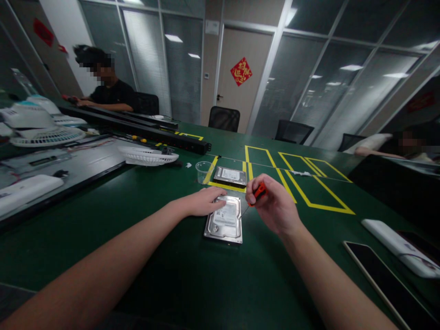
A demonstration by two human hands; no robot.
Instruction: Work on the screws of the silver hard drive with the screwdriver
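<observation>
A silver hard drive [225, 222] lies flat on the green table [178, 270] in front of me. My left hand [205, 200] rests on its far left corner with the fingers laid flat, holding it still. My right hand [271, 204] is closed round a small screwdriver with an orange-red handle [259, 190]; its thin shaft points down-left at the drive's upper right edge. A second hard drive [230, 176] lies a little farther off, inside a yellow-taped square.
A clear plastic cup [202, 171] stands left of the far drive. White fan grilles [147, 156], a long black power strip [137, 130] and a dark panel lie at left. A phone [385, 282] and a white case [400, 246] lie at right. Other people sit at the far left and right.
</observation>
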